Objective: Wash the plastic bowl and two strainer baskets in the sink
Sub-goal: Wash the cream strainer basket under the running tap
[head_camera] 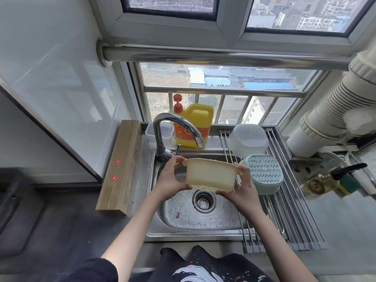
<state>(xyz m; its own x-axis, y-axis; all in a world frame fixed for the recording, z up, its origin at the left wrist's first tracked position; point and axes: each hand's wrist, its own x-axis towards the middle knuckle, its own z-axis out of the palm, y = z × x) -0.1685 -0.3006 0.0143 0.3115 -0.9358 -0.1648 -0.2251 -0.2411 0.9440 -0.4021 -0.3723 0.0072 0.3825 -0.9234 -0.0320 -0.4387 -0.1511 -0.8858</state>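
At the centre of the frame, the left hand (169,180) and right hand (243,185) grip a cream strainer basket (210,174) (upright, slightly tilted) above the sink (203,220). To its right, a green strainer basket (264,173) lies upside down on the drying rack (284,220).

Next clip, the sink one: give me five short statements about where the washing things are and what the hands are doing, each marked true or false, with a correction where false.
1. Both hands hold the cream strainer basket over the sink. True: the left hand and the right hand grip its two ends.
2. The green strainer basket lies in the sink basin. False: it sits upside down on the roll-up drying rack.
3. The clear plastic bowl rests inverted on the rack. True.
4. The yellow detergent bottle stands on the floor. False: it stands behind the faucet at the window.
5. A long cardboard box lies left of the sink. True.
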